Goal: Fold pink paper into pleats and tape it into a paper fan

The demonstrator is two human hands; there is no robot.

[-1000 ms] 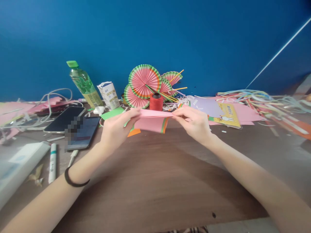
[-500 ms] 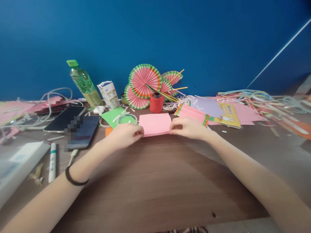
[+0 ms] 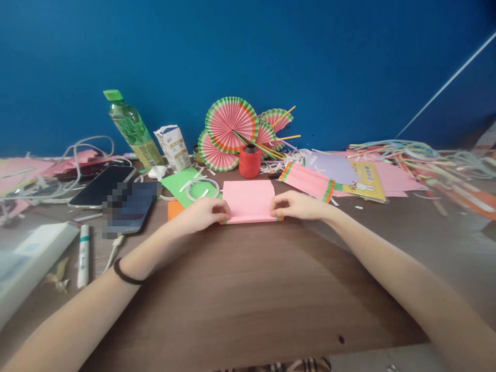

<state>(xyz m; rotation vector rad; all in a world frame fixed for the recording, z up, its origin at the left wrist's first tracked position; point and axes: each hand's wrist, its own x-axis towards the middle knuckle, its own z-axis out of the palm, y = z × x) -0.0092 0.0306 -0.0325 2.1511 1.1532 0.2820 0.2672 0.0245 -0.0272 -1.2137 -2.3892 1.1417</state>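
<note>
A pink sheet of paper (image 3: 249, 199) lies on the table in front of me, with a narrow fold along its near edge. Green and orange bands show at both ends of that fold. My left hand (image 3: 211, 212) pinches the fold near its left end, fingers closed. At the opposite end my right hand (image 3: 290, 205) grips it the same way. Just behind the sheet stands a spool of red thread (image 3: 250, 163). A pleated pink strip (image 3: 306, 181) with green and orange ends rests beyond my right hand.
Round pleated paper fans (image 3: 231, 125) lean at the blue wall. Left are a green bottle (image 3: 134, 129), a drink carton (image 3: 173, 148), a roll of tape (image 3: 202, 190), phones (image 3: 134, 206) and a marker (image 3: 83, 256). A yellow packet (image 3: 366, 181) and thin strips lie right.
The near edge of the pink sheet is now folded up, showing green and orange at the ends. Both hands have shifted only slightly and keep hold of it.
</note>
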